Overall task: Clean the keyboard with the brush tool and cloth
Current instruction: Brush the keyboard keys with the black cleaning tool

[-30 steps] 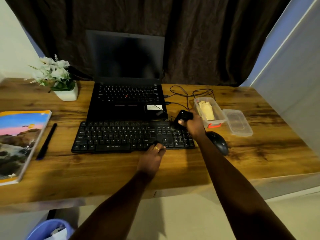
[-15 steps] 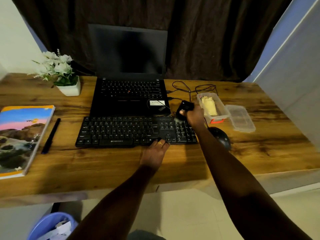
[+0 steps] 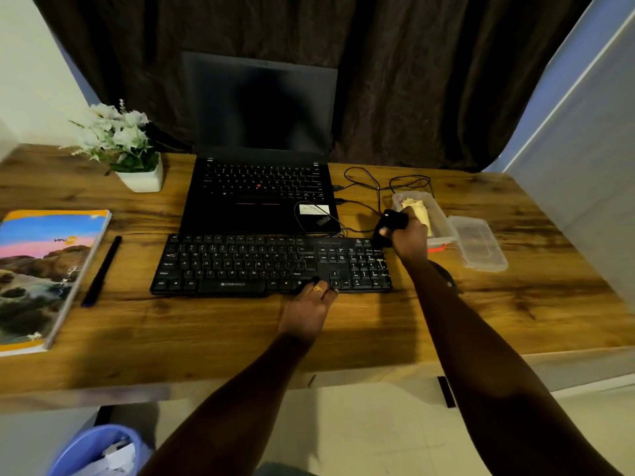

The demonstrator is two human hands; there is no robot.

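Note:
A black keyboard (image 3: 240, 266) lies on the wooden desk (image 3: 206, 331) in front of a laptop. My right hand (image 3: 410, 238) is closed around a black brush tool (image 3: 390, 225) at the keyboard's far right corner, over the number pad. My left hand (image 3: 307, 305) rests on the keyboard's front edge near the arrow keys, fingers pressing on the frame. A yellowish cloth (image 3: 417, 209) lies folded in a clear plastic box (image 3: 441, 225) just right of my right hand.
An open black laptop (image 3: 261, 187) stands behind the keyboard, with cables (image 3: 378, 187) to its right. A box lid (image 3: 479, 247) and a mouse (image 3: 445, 273) sit right. A book (image 3: 44, 273), pen (image 3: 101, 271) and flower pot (image 3: 137, 173) are left. A blue bin (image 3: 96, 451) is below.
My right hand with the brush tool has moved right, from the keyboard's upper middle-right to its far right corner. My left hand stays on the front edge.

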